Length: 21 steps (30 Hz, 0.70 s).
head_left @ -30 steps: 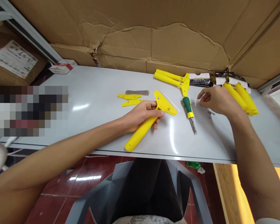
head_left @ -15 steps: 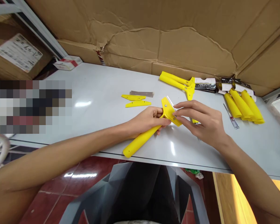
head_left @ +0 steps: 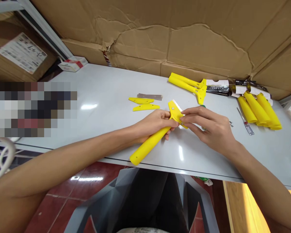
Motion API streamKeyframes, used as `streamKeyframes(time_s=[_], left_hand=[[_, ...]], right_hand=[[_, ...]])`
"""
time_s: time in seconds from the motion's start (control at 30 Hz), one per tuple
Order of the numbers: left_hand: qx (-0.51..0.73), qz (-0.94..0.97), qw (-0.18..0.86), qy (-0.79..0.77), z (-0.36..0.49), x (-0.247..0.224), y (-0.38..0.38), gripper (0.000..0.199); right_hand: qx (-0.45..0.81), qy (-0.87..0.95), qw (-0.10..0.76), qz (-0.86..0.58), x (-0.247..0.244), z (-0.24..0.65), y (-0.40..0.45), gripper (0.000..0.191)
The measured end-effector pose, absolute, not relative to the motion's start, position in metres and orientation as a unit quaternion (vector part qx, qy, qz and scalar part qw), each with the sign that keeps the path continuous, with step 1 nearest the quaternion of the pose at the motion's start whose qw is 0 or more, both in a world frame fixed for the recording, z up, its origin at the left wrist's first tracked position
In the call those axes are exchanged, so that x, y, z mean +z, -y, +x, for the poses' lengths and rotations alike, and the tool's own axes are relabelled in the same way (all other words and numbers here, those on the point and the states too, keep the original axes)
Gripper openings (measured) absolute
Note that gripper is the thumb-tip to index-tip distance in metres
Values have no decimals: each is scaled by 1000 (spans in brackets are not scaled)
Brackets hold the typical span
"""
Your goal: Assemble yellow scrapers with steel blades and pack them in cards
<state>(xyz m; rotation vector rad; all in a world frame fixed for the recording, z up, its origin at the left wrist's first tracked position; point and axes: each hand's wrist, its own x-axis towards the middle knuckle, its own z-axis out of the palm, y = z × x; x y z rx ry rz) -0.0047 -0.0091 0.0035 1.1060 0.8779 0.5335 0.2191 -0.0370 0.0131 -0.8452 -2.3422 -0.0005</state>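
1. Near the front edge of the worktop [head_left: 106, 129]: one yellow scraper [head_left: 150, 145], held slantwise, handle end toward the person, head pointing away.
2. Left hand [head_left: 152, 126]: grip closed around the scraper's neck, thumb on top near the head.
3. Right hand [head_left: 214, 127]: thumb and fingertips at the scraper's head, beside the lower fastening; cannot tell whether the grip pinches a small part there.
4. Upper screw [head_left: 173, 108]: one, metallic, in the scraper's head; pale blade edge showing just beside it.
5. Yellow plates [head_left: 146, 107]: two, flat, lying beyond the left hand.
6. Grey strips [head_left: 150, 96]: a small stack, just behind the plates.
7. Yellow scraper bodies [head_left: 184, 84]: two, close together near the back, heads by a black-and-white packet [head_left: 217, 86].
8. Green item [head_left: 203, 106]: mostly hidden behind the right hand.
9. Small metal parts [head_left: 231, 124]: a few, to the right of the right hand.
10. Clear-handled screwdriver [head_left: 245, 123]: one, lying beside the yellow handles.
11. Yellow handles [head_left: 262, 111]: three visible, side by side, at right.
12. Red-and-white box [head_left: 73, 64]: one, back left corner.
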Motion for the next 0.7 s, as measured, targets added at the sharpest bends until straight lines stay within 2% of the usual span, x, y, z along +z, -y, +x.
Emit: streamKeyframes(time_s=[0.53, 0.7], left_hand=[[244, 520, 717, -394, -4, 3, 10, 17], [238, 533, 711, -391, -5, 0, 10, 15]], right_hand=[[63, 864, 377, -329, 6, 212, 35, 8], [60, 866, 371, -329, 6, 212, 35, 10]])
